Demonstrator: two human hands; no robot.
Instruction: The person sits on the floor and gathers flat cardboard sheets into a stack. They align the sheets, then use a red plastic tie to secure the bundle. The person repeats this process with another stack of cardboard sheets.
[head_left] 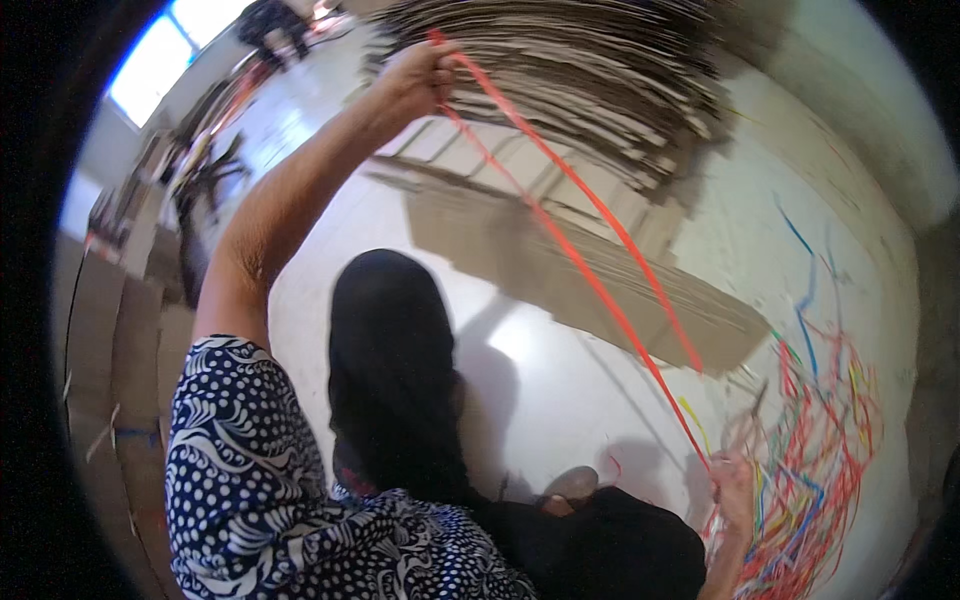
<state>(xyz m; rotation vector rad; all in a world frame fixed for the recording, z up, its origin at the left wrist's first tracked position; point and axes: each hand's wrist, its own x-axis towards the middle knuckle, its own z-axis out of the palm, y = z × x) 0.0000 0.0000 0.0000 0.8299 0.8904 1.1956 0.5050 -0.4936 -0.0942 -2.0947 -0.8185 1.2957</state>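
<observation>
the left hand (418,75) is raised far up, its fingers closed in a pinch around one orange-red plastic strap (590,270). two runs of that strap leave the hand and slant down to the right, drawing together near the right hand (737,480), which sits low at the near right. it grips the strap's lower end together with what looks like one thin tool, though its fingers are too blurred to tell more. just right of that hand lies one loose heap of cut straps (815,450) in red, blue, yellow and green, spread over the pale floor (540,390). behind the taut strap, one flat cardboard sheet (500,235) rests on the floor, and beyond it rises one tall stack of flattened cardboard (580,70). at the far left stands another cardboard pile (105,340).
</observation>
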